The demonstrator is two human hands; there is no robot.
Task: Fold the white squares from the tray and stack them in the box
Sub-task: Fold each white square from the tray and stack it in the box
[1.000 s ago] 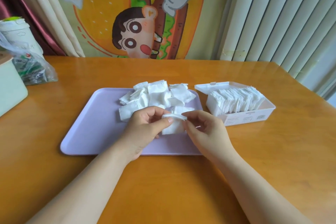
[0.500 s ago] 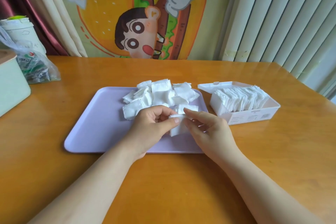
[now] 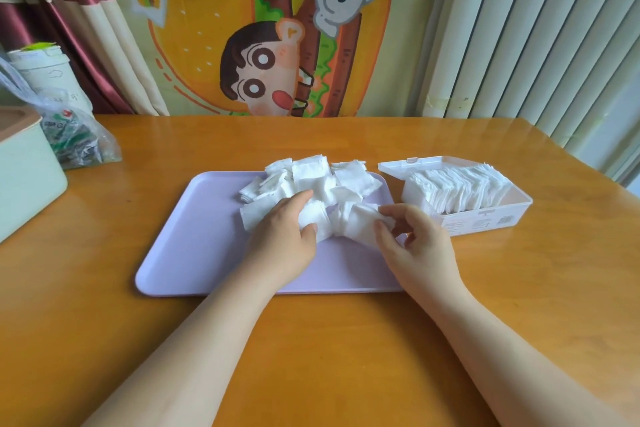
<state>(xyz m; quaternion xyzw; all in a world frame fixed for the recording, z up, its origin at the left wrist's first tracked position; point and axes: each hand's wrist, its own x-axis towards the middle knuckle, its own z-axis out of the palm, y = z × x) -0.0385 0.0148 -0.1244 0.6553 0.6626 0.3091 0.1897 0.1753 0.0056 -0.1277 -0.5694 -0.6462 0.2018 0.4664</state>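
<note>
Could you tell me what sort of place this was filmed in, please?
Most likely a room in a home: a wooden table stands before a cartoon burger hanging, with a red and cream curtain on one side and vertical blinds on the other.

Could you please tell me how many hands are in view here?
2. The left hand grips a square over the tray; the right hand, just right of it, pinches the square's other end, near the box. Neither is hidden.
</note>
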